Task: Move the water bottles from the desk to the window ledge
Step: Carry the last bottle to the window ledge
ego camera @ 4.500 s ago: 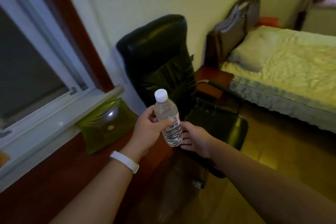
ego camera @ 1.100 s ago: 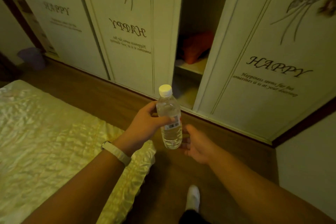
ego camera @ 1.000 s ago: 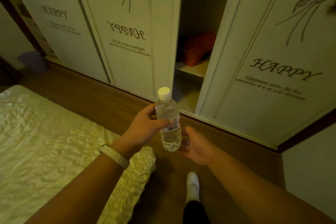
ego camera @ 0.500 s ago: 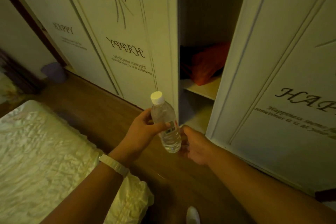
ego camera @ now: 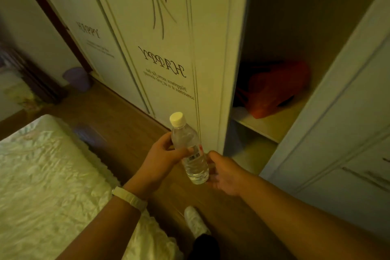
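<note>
A small clear water bottle (ego camera: 191,154) with a white cap and a barcode label is upright in front of me, slightly tilted. My left hand (ego camera: 160,160), with a pale band on its wrist, grips the bottle around its middle. My right hand (ego camera: 225,173) is just right of the bottle's lower half, with relaxed fingers partly hidden behind it; I cannot tell if they touch it. Neither the desk nor the window ledge is in view.
A white wardrobe (ego camera: 168,48) with "HAPPY" lettering stands close ahead. Its open section holds an orange bag (ego camera: 274,88) on a shelf. A bed (ego camera: 42,175) with a pale cover fills the lower left. A purple bin (ego camera: 78,78) sits far left. My white shoe (ego camera: 195,220) is on the wooden floor.
I have turned away from the window and desk to face the wardrobe, and have come closer to it. The bottle stays in my left hand, with the right hand still beside it.
</note>
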Motion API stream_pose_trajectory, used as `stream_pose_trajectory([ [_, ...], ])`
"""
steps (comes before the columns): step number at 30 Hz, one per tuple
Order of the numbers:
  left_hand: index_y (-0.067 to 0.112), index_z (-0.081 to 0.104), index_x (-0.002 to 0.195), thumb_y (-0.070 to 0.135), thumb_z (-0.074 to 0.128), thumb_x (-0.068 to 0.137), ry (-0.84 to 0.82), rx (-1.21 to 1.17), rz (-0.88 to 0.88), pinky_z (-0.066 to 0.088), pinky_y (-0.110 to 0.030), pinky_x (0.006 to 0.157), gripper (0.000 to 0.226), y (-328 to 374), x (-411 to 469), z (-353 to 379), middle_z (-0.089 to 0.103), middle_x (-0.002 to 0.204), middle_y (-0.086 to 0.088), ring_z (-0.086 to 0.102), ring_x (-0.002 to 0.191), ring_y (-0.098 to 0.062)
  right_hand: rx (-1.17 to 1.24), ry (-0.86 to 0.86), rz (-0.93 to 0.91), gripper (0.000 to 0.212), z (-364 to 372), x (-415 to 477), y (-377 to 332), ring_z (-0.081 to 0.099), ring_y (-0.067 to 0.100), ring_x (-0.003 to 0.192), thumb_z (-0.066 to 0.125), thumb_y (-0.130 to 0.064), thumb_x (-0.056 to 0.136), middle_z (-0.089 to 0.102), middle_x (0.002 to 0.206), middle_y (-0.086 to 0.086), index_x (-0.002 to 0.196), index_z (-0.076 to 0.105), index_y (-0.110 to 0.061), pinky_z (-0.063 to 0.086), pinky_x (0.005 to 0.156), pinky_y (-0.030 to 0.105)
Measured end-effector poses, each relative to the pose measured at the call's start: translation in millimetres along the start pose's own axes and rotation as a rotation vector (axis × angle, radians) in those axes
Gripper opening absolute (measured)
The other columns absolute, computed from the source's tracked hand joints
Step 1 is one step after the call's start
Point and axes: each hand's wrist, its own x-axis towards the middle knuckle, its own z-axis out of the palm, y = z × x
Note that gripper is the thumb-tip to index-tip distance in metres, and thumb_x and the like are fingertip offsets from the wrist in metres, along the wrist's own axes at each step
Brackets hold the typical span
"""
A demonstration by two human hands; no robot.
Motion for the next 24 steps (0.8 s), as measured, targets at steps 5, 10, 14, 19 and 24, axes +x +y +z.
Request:
stream_pose_trajectory([
  [5, 0.026, 0.064, 0.118, 0.029, 0.085, 0.062, 0.003, -0.063, 0.009, 0.054, -0.044, 0.094, 0.060, 14.0, 72.4, -56.3, 0.071, 0.116, 0.001, 0.068, 0.109, -0.020, -0.085, -0.013, 0.004, 0.027, 41.3, 63.3, -58.3, 0.068, 0.027, 0.098, 0.050, -0.038, 0.097, 0.072, 0.104, 0.008, 0.106, 0.066, -0.017, 0.053, 0.086, 0.039],
  [10, 0.029, 0.062, 0.120, 0.020, 0.083, 0.070, 0.081, -0.075, 0.025, 0.055, -0.039, 0.093, 0.055, 36.7, 127.8, -129.3, 0.070, 0.117, 0.005, 0.067, 0.110, -0.017, -0.172, -0.031, 0.013, 0.026, 106.0, 122.2, -118.8, 0.068, 0.031, 0.102, 0.050, -0.036, 0.096, 0.071, 0.107, 0.013, 0.104, 0.064, -0.016, 0.048, 0.102, 0.047],
  [14, 0.032, 0.063, 0.114, 0.011, 0.079, 0.077, 0.204, -0.106, 0.067, 0.054, -0.039, 0.093, 0.046, 56.3, 152.7, -187.2, 0.071, 0.115, 0.006, 0.067, 0.107, -0.015, -0.238, -0.086, -0.013, 0.024, 167.4, 153.5, -162.4, 0.067, 0.032, 0.096, 0.050, -0.034, 0.097, 0.070, 0.099, 0.013, 0.098, 0.065, -0.016, 0.047, 0.101, 0.047],
  [19, 0.028, 0.062, 0.120, 0.011, 0.080, 0.076, 0.362, -0.113, 0.097, 0.054, -0.041, 0.096, 0.050, 71.9, 164.8, -248.0, 0.071, 0.115, 0.006, 0.069, 0.105, -0.013, -0.304, -0.206, -0.012, 0.023, 235.8, 184.7, -199.0, 0.065, 0.030, 0.092, 0.048, -0.029, 0.098, 0.070, 0.096, 0.014, 0.097, 0.064, -0.013, 0.050, 0.094, 0.043],
  [24, 0.022, 0.062, 0.124, 0.010, 0.080, 0.076, 0.555, -0.133, 0.094, 0.054, -0.043, 0.095, 0.053, 73.2, 174.5, -304.5, 0.072, 0.115, 0.003, 0.069, 0.107, -0.016, -0.414, -0.341, 0.040, 0.032, 301.1, 234.7, -219.4, 0.063, 0.033, 0.109, 0.043, -0.034, 0.101, 0.068, 0.115, 0.016, 0.113, 0.063, -0.012, 0.051, 0.090, 0.041],
])
